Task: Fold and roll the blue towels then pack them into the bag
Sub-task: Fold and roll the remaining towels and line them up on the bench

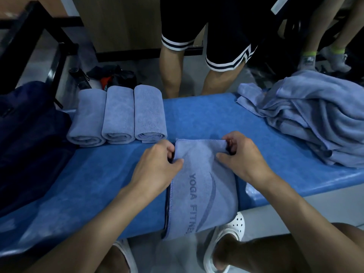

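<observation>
A folded blue towel [202, 186] printed "YOGA FITNESS" lies as a long strip across the blue bench [206, 115], its near end hanging over the front edge. My left hand [157, 168] pinches the far left corner of the strip, and my right hand [244, 156] grips the far right corner, where the far edge is curled over. Three rolled blue towels [118, 115] sit side by side at the bench's back left. A dark navy bag [29, 134] rests at the left end of the bench.
A heap of unfolded blue towels [311, 117] covers the bench's right end. A person in black shorts [206, 36] stands just behind the bench. Another person's feet in socks [323, 58] show at the far right. Dark clutter [112, 75] lies on the floor behind the rolls.
</observation>
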